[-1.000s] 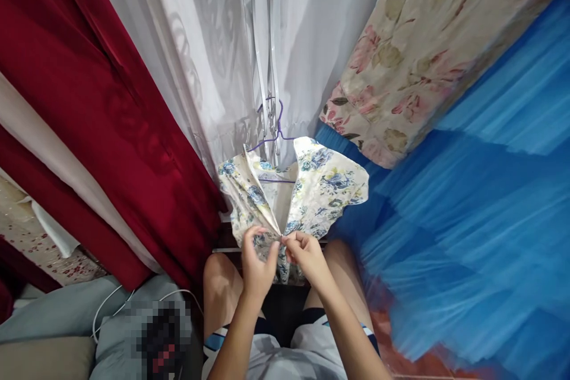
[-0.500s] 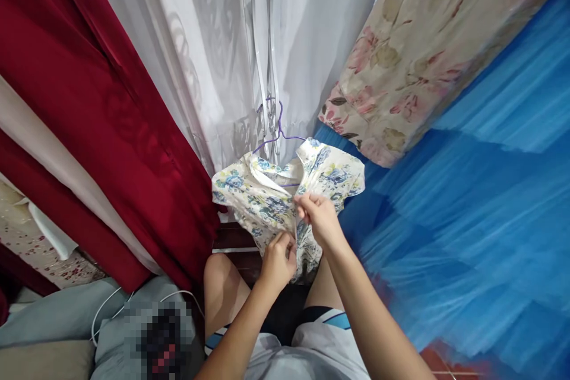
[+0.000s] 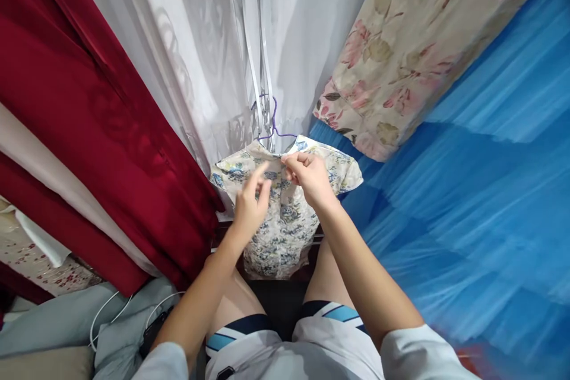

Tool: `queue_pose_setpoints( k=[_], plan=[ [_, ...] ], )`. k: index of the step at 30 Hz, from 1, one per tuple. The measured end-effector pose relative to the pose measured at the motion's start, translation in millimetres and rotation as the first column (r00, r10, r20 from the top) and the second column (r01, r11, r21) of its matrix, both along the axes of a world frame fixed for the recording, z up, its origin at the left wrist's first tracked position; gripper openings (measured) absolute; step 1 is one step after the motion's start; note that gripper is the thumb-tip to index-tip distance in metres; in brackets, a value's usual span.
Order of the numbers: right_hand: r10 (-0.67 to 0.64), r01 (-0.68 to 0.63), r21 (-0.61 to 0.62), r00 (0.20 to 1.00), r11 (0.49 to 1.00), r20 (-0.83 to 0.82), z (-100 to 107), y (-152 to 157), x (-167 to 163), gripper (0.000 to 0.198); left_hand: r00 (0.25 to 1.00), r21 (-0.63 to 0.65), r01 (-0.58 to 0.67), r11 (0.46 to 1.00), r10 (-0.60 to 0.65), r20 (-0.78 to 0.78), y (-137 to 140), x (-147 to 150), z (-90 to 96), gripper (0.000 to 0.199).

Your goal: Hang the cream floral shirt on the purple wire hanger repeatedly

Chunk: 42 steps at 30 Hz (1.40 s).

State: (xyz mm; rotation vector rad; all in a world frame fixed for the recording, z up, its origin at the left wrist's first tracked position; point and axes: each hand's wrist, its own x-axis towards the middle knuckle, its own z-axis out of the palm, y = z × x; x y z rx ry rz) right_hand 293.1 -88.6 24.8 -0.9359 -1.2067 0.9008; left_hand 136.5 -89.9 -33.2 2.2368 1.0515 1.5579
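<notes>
A white dress (image 3: 285,225) with blue and yellow flowers hangs in front of me on a purple hanger (image 3: 276,126). Its neck opening is closed up at the middle, and a seam runs straight down from there. At the top of that seam, my right hand (image 3: 307,175) pinches the zipper at the neckline; the pull itself is hidden in the fingers. My left hand (image 3: 253,205) is slightly blurred, just left of the seam, with thumb and index finger apart and nothing held.
White ribbons (image 3: 262,59) hang down to the hanger before a sheer white curtain (image 3: 303,24). Red cloth (image 3: 111,130) is at left, floral cloth (image 3: 378,71) and blue tulle (image 3: 467,190) at right. Grey cushions (image 3: 57,314) and a white cable (image 3: 100,312) lie lower left.
My right hand has moved up to the neckline, and the V-shaped opening has closed. My left hand has let go of the lower seam and risen to the left.
</notes>
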Motion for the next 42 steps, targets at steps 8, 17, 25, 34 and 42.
queue_pose_setpoints(
  k=[8, 17, 25, 34, 42],
  plan=[
    [-0.224, 0.209, 0.102, 0.960, 0.972, 0.169, -23.4, 20.5, 0.2, 0.025, 0.983, 0.291, 0.044, 0.956, 0.010, -0.183, 51.0, 13.8, 67.4, 0.025],
    [-0.150, 0.162, -0.025, 0.953, 0.986, 0.262, -71.9, -3.6, -7.5, 0.021, 0.819, -0.096, -0.353, 0.931, 0.357, 0.450, 118.4, -92.4, 18.6, 0.026],
    [-0.216, 0.212, -0.156, 0.976, 0.965, -0.009, -118.9, -25.0, 5.6, 0.021, 0.855, -0.510, -0.088, 0.856, 0.327, 0.402, 87.5, -62.4, -101.8, 0.028],
    [-0.465, 0.474, -0.168, 0.881, 0.865, 0.092, -177.9, -41.9, 64.8, 0.028, 0.878, -0.393, 0.375, 0.839, -0.185, 0.441, 20.9, 31.8, -64.1, 0.031],
    [0.083, -0.100, -0.216, 0.993, 0.971, -0.085, -122.1, -58.3, 35.7, 0.061, 0.849, -0.318, 0.515, 0.796, -0.424, 0.315, -13.8, 68.6, -19.9, 0.028]
  ],
)
